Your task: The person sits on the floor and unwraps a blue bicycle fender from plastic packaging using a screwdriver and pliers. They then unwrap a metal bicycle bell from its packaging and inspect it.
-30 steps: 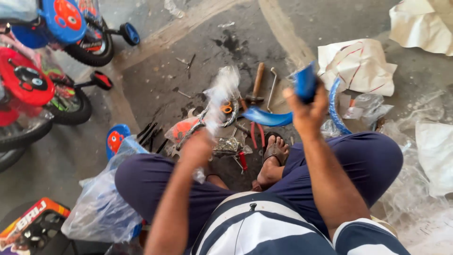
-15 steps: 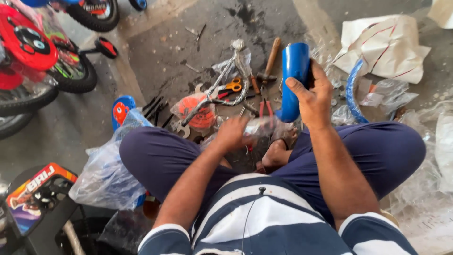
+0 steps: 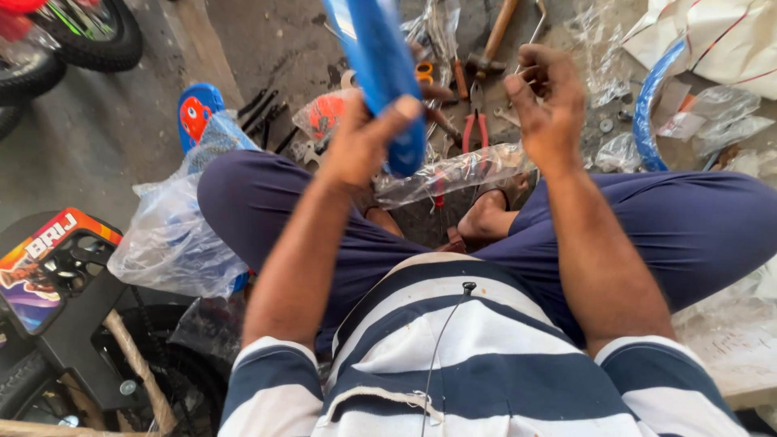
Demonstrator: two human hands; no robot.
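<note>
I sit cross-legged on the concrete floor. My left hand (image 3: pixel 363 147) grips a long blue curved plastic mudguard (image 3: pixel 376 65) and holds it up in front of me, thumb across its lower end. A strip of clear plastic wrapping (image 3: pixel 453 171) hangs just under the mudguard's lower end, over my foot. My right hand (image 3: pixel 549 103) is raised a little to the right of the mudguard, apart from it, with its fingers loosely curled and nothing visible in them.
Tools lie on the floor beyond my hands: a wooden-handled hammer (image 3: pixel 495 31) and red-handled pliers (image 3: pixel 474 129). A second blue mudguard (image 3: pixel 647 105) and white packaging (image 3: pixel 712 40) lie at the right. A clear plastic bag (image 3: pixel 174 235) rests against my left knee, and a small bicycle wheel (image 3: pixel 93 36) stands at the far left.
The blue mudguard has passed from my right hand to my left hand and come up closer to the camera. My right hand has let it go.
</note>
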